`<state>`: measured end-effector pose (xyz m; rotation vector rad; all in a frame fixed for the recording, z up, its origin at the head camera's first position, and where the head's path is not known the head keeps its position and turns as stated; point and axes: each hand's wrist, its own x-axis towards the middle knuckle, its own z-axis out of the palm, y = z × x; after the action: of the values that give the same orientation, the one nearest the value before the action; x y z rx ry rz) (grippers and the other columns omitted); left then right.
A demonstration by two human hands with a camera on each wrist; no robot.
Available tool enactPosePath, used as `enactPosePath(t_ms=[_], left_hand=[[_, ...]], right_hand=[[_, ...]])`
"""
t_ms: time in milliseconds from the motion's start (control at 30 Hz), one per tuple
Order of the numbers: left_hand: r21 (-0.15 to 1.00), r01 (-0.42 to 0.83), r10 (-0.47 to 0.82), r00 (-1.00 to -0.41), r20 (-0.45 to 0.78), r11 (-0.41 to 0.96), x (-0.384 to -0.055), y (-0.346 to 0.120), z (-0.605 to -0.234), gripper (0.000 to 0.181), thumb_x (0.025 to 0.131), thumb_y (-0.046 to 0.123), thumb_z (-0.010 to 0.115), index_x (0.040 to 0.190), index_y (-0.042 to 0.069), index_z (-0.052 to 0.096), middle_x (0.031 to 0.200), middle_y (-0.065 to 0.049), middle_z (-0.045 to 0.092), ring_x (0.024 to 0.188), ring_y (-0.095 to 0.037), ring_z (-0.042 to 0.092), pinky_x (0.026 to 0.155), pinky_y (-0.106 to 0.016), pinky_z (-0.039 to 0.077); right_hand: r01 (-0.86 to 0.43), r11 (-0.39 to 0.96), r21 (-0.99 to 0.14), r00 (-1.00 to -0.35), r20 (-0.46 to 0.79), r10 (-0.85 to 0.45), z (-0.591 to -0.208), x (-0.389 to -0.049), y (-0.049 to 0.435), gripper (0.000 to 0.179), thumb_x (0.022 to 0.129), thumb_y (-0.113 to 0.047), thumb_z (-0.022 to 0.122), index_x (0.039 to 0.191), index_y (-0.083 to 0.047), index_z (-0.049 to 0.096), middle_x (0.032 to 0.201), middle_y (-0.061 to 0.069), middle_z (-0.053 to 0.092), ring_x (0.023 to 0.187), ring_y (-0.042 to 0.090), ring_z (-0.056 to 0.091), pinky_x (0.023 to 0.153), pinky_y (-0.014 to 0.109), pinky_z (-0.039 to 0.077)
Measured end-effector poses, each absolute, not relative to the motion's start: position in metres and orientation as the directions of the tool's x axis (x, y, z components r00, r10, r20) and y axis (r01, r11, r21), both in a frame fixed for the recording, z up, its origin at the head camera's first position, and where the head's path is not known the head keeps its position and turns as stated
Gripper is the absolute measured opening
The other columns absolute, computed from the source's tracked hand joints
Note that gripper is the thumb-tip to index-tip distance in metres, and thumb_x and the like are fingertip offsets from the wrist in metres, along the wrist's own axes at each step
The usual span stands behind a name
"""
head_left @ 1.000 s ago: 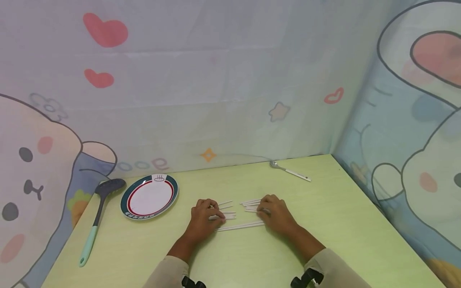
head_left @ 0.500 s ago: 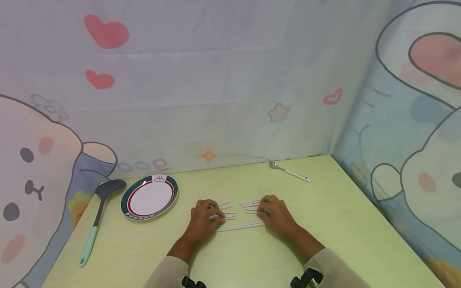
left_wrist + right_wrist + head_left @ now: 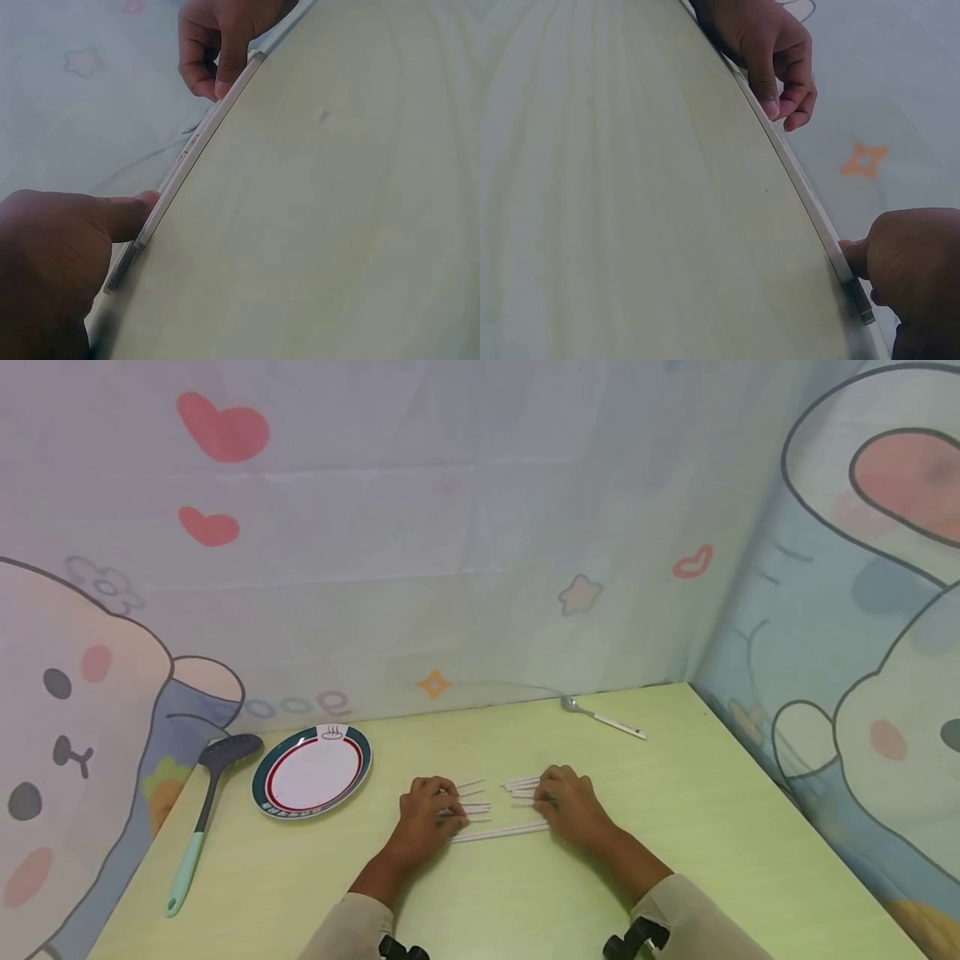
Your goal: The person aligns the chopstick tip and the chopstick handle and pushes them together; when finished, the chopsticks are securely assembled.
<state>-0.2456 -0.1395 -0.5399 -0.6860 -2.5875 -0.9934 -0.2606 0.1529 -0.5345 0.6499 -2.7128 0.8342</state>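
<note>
Several thin white chopsticks lie between my hands in the head view. My left hand (image 3: 429, 814) holds a loose group of chopsticks (image 3: 477, 810), their ends jutting out to the right. Facing it, my right hand (image 3: 573, 806) holds another group (image 3: 521, 786), whose ends point left. A pair of chopsticks (image 3: 498, 833) lies nearest to me, reaching from one hand to the other. Seen low in the left wrist view, the front chopstick (image 3: 202, 142) has a dark end; the right wrist view shows a dark end (image 3: 861, 300) too. The palms hide much of both groups.
On the yellow-green table (image 3: 735, 860), a plate (image 3: 311, 772) with a dark green rim stands at the left. Beside it lies a dark slotted turner (image 3: 202, 802) with a mint handle. A spoon (image 3: 615, 723) lies at the back right. Printed cloth (image 3: 480, 527) hangs behind.
The chopsticks under my left hand have spread slightly apart, and its fingers have shifted a little. My right hand has edged slightly left. Everything else stays where it was.
</note>
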Motion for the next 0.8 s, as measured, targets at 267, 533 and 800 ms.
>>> enactPosePath(t_ms=[267, 533, 800], left_hand=[[0.502, 0.531, 0.322, -0.835, 0.446, 0.683, -0.243, -0.138, -0.535, 0.01, 0.098, 0.009, 0.078, 0.093, 0.014, 0.071, 0.114, -0.006, 0.071, 0.118, -0.032, 0.056, 0.095, -0.054, 0.039], [0.569, 0.462, 0.289, -0.883, 0.371, 0.68, -0.236, -0.135, -0.528, 0.006, 0.106, 0.011, 0.07, 0.105, 0.016, 0.066, 0.096, 0.004, 0.07, 0.091, -0.011, 0.061, 0.087, -0.037, 0.054], [0.441, 0.621, 0.385, -0.767, 0.514, 0.648, -0.237, -0.137, -0.533, 0.014, 0.104, 0.003, 0.071, 0.116, 0.008, 0.077, 0.098, -0.002, 0.073, 0.089, -0.015, 0.07, 0.083, -0.035, 0.059]], right_hand=[[-0.507, 0.708, -0.491, -0.86, 0.337, -0.382, -0.535, -0.26, 0.15, 0.009, 0.104, -0.012, 0.072, 0.098, -0.018, 0.068, 0.107, -0.001, 0.068, 0.109, 0.021, 0.06, 0.097, 0.049, 0.038], [-0.567, 0.656, -0.498, -0.824, 0.36, -0.439, -0.531, -0.252, 0.146, 0.006, 0.112, -0.015, 0.06, 0.111, -0.013, 0.066, 0.102, -0.002, 0.069, 0.092, 0.012, 0.06, 0.093, 0.041, 0.049], [-0.623, 0.63, -0.465, -0.781, 0.415, -0.466, -0.531, -0.247, 0.142, 0.014, 0.11, -0.013, 0.064, 0.119, -0.009, 0.073, 0.114, 0.003, 0.076, 0.109, 0.022, 0.073, 0.098, 0.046, 0.058]])
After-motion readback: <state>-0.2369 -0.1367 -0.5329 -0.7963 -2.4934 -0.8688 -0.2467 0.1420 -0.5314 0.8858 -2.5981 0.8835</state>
